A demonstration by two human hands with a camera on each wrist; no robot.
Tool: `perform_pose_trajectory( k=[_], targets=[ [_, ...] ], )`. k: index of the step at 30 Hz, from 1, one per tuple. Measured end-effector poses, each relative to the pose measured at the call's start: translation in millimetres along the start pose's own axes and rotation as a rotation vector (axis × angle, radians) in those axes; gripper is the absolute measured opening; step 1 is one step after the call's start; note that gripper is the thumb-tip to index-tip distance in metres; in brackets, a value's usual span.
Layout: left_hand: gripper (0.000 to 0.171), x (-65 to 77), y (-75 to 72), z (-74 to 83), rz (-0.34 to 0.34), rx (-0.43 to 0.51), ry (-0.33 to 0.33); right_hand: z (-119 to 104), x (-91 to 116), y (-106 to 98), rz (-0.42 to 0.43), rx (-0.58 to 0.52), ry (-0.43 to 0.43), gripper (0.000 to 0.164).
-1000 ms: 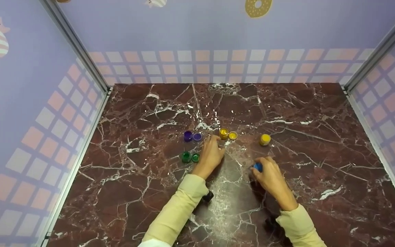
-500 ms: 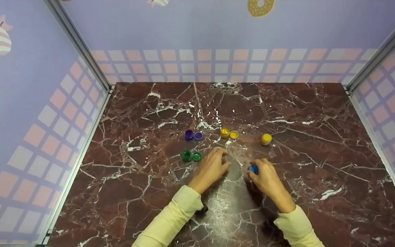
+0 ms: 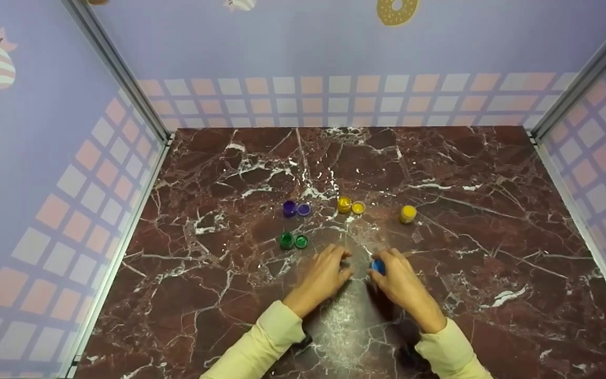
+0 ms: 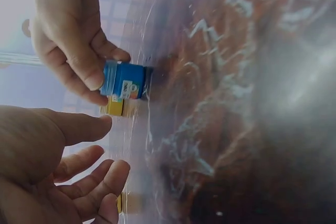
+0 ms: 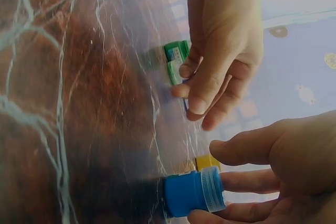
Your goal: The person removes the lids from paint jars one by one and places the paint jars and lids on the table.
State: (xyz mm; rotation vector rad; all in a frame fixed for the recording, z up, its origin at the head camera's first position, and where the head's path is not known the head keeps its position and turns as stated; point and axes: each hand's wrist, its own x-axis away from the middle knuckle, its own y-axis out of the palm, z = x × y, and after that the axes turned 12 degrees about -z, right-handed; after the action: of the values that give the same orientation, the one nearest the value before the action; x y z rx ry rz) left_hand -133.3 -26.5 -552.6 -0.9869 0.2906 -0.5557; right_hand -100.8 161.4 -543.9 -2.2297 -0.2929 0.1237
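- On the left part of the table (image 3: 203, 310), a green jar (image 3: 286, 240) stands uncapped, its green lid (image 3: 301, 242) just beside it. Behind them, a purple jar (image 3: 289, 209) and a purple lid (image 3: 304, 210) are placed in the same way. It is wise, I think, to work in front of these, so that nothing is spilled.
- More to the middle, the left hand (image 3: 323, 273) holds nothing: thumb and fingers are apart, softly bent, facing the blue jar (image 5: 186, 195) without touching it.
- Behind this, an uncapped yellow jar (image 3: 344, 205) has its yellow lid (image 3: 358, 208) near.
- Next comes the blue jar, between the two hands, upright, with its clear lid (image 5: 211, 188) on. Whether its base touches the table, I cannot tell.
- The right hand (image 3: 399, 278) has thumb and fingers closed around the jar's upper part. For a steady two-handed hold, I judge the left fingers would do best low on the body, below the lid, keeping it level.
- Farthest right, behind the right hand, stands another yellow jar (image 3: 407, 213), seemingly capped.
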Motion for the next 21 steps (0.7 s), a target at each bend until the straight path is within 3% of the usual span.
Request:
perform_pose_trajectory(
  k=[12,21],
  targets=[
    [0.036,17.5,5.4,-2.2,-0.006,-0.032,0.008,-13.5,3.7,7.1,-0.024,0.009,-0.063,0.030],
    [0.039,27.0,5.9,-4.6,-0.038,-0.095,0.011,-25.1,7.1,14.3,-0.107,-0.036,-0.077,0.033]
  ],
)
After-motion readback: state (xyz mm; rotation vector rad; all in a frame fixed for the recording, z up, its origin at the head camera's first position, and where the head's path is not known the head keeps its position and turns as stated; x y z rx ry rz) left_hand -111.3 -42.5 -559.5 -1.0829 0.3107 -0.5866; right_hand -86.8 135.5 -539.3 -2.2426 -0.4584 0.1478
